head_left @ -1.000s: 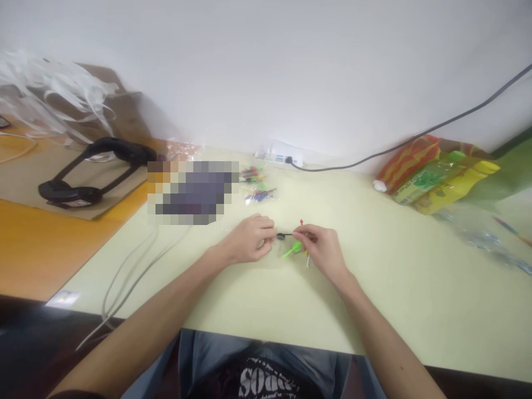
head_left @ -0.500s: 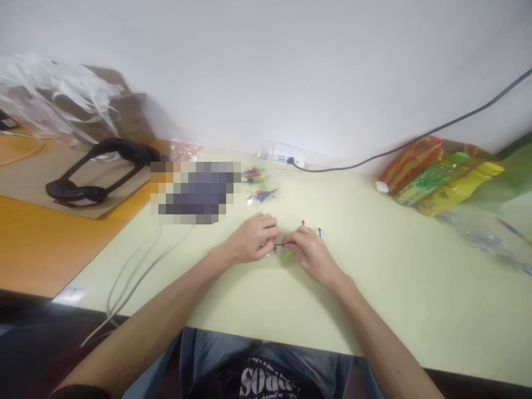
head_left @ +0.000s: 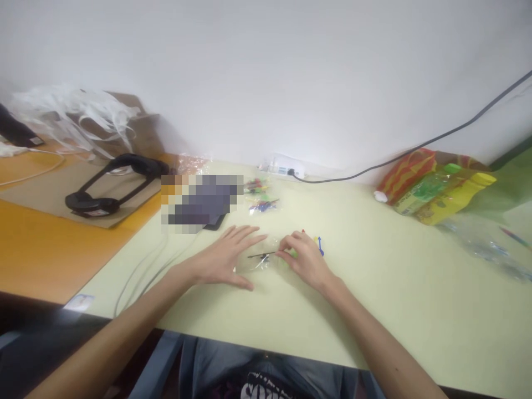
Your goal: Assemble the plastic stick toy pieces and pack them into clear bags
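My left hand is spread open just above the table, its thumb and fingers apart with nothing between them. A thin black stick points leftward from the pinched thumb and fingertips of my right hand. Beneath the stick lies a small clear plastic bag with tiny dark bits showing. Something bright green shows partly under my right fingers. Just beyond that hand, a blue arrow-shaped piece stands out, beside a yellow bit and a red tip mostly hidden by the hand.
Small bags of coloured pieces lie further back, beside a blurred-out dark device. A power strip with a grey cable sits against the wall. Snack packets stand right; a black frame lies on cardboard at left.
My left hand has let go near the black stick, moved left and spread its fingers. My right hand keeps its pinch, and more of the stick and bag now shows.
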A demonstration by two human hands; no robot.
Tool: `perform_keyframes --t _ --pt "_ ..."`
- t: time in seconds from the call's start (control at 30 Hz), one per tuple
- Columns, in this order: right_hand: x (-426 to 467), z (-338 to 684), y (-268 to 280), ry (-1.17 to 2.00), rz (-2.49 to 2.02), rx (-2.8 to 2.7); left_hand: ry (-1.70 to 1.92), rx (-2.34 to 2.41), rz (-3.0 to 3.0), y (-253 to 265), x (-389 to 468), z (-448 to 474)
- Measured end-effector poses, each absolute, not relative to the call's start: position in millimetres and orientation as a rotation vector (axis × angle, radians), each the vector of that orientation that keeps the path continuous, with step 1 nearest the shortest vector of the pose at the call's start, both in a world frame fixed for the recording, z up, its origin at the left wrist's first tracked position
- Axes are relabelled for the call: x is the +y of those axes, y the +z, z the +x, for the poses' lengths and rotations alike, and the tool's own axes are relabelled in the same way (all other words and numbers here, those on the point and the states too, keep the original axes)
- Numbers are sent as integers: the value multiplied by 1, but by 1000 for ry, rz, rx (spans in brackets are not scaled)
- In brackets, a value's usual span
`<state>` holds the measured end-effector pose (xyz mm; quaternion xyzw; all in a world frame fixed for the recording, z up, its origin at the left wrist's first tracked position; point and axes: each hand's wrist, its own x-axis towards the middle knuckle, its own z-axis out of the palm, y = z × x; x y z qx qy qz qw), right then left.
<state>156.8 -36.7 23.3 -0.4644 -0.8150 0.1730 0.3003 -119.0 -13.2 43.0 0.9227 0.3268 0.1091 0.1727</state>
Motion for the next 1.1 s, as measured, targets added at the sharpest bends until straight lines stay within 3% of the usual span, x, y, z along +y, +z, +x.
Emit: perform_keyframes --t 0.2,0.53,1.1 --pt "-36 139 32 456 -1215 -2199 367 999 2633 23 -16 -124" --pt "-32 118 27 736 -1269 -2104 469 991 2625 21 -6 -114" --pt "-19 114 26 636 -1460 -2043 468 1051 2591 20 18 -97"
